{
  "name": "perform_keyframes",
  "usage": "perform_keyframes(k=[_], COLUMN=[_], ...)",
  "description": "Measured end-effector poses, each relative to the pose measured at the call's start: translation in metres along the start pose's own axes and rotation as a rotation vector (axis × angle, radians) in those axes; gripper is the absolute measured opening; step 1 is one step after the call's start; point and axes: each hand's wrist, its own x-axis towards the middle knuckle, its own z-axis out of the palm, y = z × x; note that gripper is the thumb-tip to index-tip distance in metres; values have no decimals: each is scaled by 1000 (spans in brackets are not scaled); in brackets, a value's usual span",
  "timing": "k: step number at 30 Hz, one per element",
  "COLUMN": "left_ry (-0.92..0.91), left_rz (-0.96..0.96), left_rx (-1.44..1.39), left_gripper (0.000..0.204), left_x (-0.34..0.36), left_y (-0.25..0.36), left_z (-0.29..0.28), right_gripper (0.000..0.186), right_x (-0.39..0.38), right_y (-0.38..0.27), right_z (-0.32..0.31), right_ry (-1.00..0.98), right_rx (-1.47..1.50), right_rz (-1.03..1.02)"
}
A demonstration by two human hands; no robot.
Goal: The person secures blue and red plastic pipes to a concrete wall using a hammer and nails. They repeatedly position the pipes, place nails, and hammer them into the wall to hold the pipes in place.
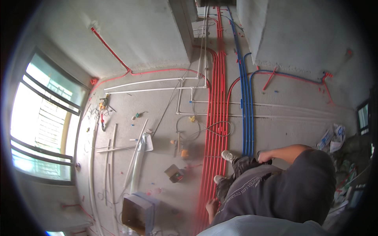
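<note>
My left hand (212, 206) hangs low beside my trouser leg, at the edge of a row of red conduit pipes (214, 133) running along the floor. Its fingers look curled, and anything inside them is hidden. Bent at the elbow, my right arm brings my right hand (264, 157) against my dark trousers (244, 167), where the fingers are hidden. My light shoes (227, 155) stand on or right against the red pipes. Just beyond my right hand run several blue conduit pipes (247, 118).
An open cardboard box (138, 214) and a smaller box (173, 173) stand at left. White pipes (112, 157) lie near the window (43, 122). A grey cable (197, 135) loops over the floor; a yellow-orange tool (184, 153) lies beside it. White bags (334, 137) sit at right.
</note>
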Motion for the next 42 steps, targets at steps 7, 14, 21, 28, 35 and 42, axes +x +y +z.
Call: perform_keyframes(k=[7, 14, 21, 28, 35, 42], left_ry=[263, 132, -101, -118, 73, 55], left_rz=[-609, -323, -112, -201, -297, -156], left_rx=[-1127, 137, 378, 62, -350, 175], left_gripper=[19, 11, 15, 19, 24, 17], left_x=[32, -17, -52, -43, -20, -3], left_y=[4, -2, 30, 94, 170, 114], left_z=[-175, -200, -94, -44, -95, -84], right_gripper=[52, 27, 35, 39, 38, 43], right_x=[-32, -36, 32, 11, -14, 53], right_y=[-60, -51, -10, -15, 19, 21], right_z=[46, 46, 10, -28, -40, -20], right_ry=[370, 770, 695, 307, 226, 463], right_rx=[135, 582, 893, 1283, 422, 1332], right_rz=[71, 254, 586, 420, 189, 471])
